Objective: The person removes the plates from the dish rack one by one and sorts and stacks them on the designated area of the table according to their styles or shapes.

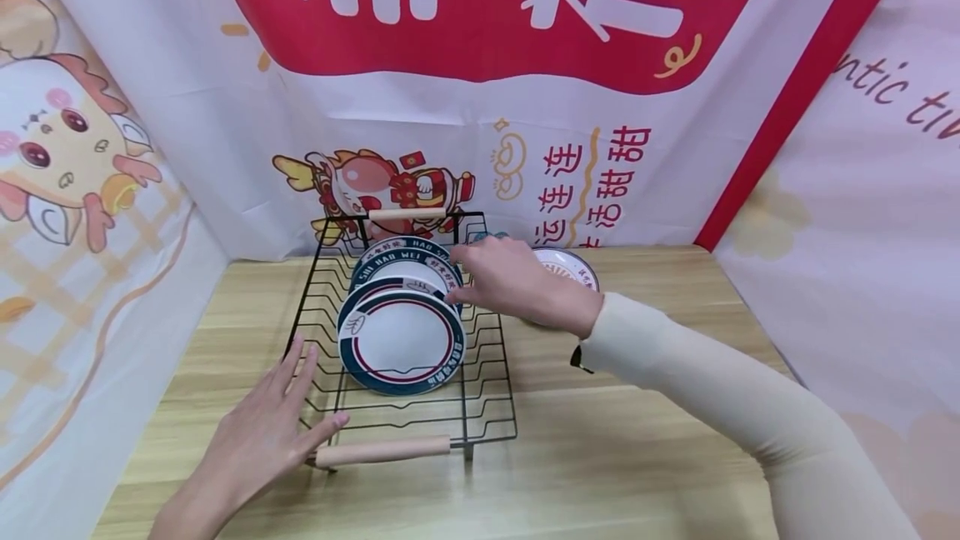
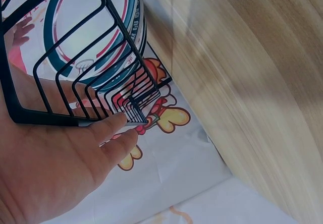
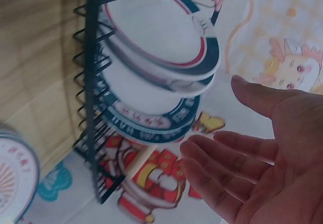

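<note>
A black wire dish rack with pale wooden handles (image 1: 382, 450) stands on the table. Upright in it are several plates, white with dark teal rims: a front plate (image 1: 405, 338) faces me, and others (image 1: 396, 257) stand behind it. My left hand (image 1: 255, 432) rests along the rack's left side, fingers extended against the wires, as the left wrist view also shows. Over the rack's right side is my right hand (image 1: 513, 280), close to the plates' right rims. In the right wrist view its fingers (image 3: 217, 178) are loosely bent and spread from the thumb, with nothing held.
To the right of the rack, partly behind the right forearm, is a white patterned dish (image 1: 576, 263) with a dark rim. A printed red and white cloth (image 1: 487, 98) hangs behind the wooden table (image 1: 615, 457), and more printed cloth borders both sides.
</note>
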Motion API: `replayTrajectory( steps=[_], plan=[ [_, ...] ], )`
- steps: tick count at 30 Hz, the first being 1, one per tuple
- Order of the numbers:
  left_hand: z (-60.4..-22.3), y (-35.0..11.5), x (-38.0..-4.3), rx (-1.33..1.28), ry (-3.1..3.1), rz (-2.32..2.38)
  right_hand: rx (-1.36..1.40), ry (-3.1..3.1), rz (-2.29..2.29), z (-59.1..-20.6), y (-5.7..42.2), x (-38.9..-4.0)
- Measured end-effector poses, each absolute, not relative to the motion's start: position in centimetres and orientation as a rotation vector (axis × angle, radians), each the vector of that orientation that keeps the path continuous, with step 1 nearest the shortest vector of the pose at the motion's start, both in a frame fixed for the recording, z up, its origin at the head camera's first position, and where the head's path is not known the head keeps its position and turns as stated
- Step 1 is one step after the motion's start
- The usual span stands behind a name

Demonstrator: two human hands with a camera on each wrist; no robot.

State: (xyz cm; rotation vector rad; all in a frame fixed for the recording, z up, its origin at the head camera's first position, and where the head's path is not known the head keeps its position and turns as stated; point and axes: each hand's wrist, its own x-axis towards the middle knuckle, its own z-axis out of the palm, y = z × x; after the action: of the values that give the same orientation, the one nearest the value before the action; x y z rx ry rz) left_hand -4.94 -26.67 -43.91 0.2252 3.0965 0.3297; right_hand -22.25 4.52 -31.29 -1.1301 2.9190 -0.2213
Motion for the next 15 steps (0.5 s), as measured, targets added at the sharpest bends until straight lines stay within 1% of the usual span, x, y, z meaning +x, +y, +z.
replayTrajectory(
  steps=[7, 15],
  plan=[
    [-43.9, -26.7, -5.0, 0.226, 3.104, 0.335, -1.209, 2.78, -0.178, -31.1, 1.8, -21.9],
    [-44.0, -26.7, -4.9, 0.222, 3.098, 0.334, -1.251, 2.695, -0.153, -32.5, -0.2, -22.1]
  ],
)
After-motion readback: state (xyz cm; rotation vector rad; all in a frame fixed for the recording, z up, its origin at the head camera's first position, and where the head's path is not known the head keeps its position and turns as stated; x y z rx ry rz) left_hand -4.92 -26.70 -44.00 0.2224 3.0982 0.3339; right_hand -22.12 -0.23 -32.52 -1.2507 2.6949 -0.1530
